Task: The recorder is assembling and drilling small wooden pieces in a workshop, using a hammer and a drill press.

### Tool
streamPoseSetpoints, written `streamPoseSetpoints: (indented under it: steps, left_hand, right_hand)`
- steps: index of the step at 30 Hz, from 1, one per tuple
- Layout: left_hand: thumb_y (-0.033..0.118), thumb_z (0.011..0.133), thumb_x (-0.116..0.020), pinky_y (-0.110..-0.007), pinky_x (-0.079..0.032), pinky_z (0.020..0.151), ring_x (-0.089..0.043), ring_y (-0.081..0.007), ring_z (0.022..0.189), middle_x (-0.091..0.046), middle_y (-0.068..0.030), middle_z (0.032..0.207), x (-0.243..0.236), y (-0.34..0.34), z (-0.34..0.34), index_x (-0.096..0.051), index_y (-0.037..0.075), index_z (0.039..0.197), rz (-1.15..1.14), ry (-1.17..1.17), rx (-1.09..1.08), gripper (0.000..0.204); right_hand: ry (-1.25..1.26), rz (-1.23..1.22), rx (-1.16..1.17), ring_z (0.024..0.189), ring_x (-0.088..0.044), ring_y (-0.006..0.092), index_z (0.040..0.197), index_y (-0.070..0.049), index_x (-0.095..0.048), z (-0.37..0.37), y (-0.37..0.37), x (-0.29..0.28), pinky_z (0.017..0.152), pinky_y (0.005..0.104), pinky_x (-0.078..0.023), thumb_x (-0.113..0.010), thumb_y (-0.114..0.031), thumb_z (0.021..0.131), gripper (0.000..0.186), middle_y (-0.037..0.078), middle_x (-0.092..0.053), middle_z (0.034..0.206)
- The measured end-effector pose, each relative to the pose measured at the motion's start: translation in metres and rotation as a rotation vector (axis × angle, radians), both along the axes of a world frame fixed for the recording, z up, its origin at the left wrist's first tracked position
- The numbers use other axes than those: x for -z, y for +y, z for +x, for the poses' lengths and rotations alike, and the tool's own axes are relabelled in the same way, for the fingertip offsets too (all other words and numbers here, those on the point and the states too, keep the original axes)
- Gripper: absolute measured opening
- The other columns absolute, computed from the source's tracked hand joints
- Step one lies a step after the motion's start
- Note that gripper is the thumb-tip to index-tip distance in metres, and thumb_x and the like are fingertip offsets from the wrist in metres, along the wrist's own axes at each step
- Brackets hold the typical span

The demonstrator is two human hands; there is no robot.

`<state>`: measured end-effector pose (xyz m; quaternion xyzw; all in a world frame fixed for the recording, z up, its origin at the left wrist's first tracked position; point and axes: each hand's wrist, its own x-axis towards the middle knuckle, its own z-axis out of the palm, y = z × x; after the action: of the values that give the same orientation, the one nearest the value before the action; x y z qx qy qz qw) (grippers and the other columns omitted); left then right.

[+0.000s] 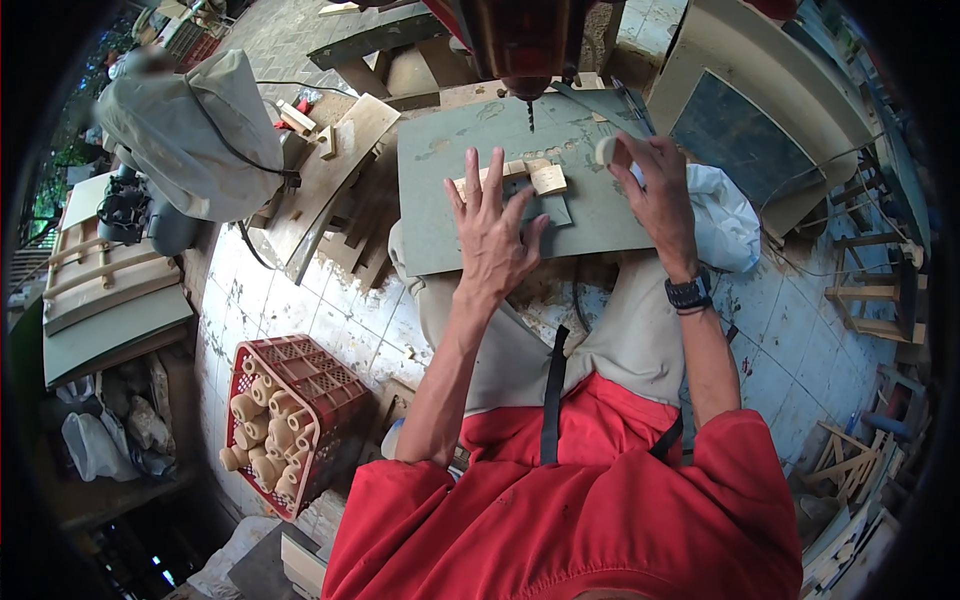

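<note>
My left hand [492, 245] reaches over the grey board [428, 238] with its fingers spread, and nothing shows in it. Beside and partly under those fingers sits a small pale wooden block assembly [547, 178] on a dark flat plate [557, 209]. My right hand [660, 192], with a dark watch at the wrist, is raised over the board's right side. Its fingers and thumb pinch a small rounded wooden piece [606, 151] with a pale face. Beyond both hands, a drill bit [531, 116] points down from a red drill press [520, 35], apart from the wooden blocks.
A red plastic crate [330, 375] of turned wooden pieces stands on the tiled floor, lower left. A white bag [722, 215] lies right of the board. Wood boards [345, 180] and a cloth-covered machine [190, 130] are on the left; a curved wooden panel [790, 90] leans at right.
</note>
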<state>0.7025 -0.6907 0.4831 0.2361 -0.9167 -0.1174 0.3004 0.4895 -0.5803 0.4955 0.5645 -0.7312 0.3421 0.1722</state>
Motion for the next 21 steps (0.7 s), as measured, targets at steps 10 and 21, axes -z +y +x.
streamPoseSetpoints:
  steps: [10,21]
  left_hand:
    - [0.027,0.091,-0.064,-0.069,-0.011,0.110,-0.015,-0.0405,0.146,-0.027,-0.0161,0.155,0.014,0.003,0.004,-0.064,0.012,0.122,0.050,-0.033,-0.040,0.035]
    - [0.029,0.080,-0.076,-0.068,-0.017,0.109,-0.025,-0.0387,0.143,-0.034,-0.0165,0.150,0.007,0.001,0.008,-0.059,0.011,0.117,0.079,0.072,0.020,0.045]
  right_hand:
    - [-0.121,-0.133,0.253,0.095,-0.062,0.0296,0.114,-0.008,-0.065,-0.014,0.028,-0.008,0.082,0.0381,-0.050,-0.067,-0.010,0.086,0.029,0.012,-0.066,0.105]
    - [0.032,0.147,0.018,0.110,-0.046,0.0313,0.119,-0.004,-0.061,-0.031,0.029,0.007,0.097,0.0386,-0.043,-0.069,-0.008,0.080,0.040,0.003,-0.041,0.149]
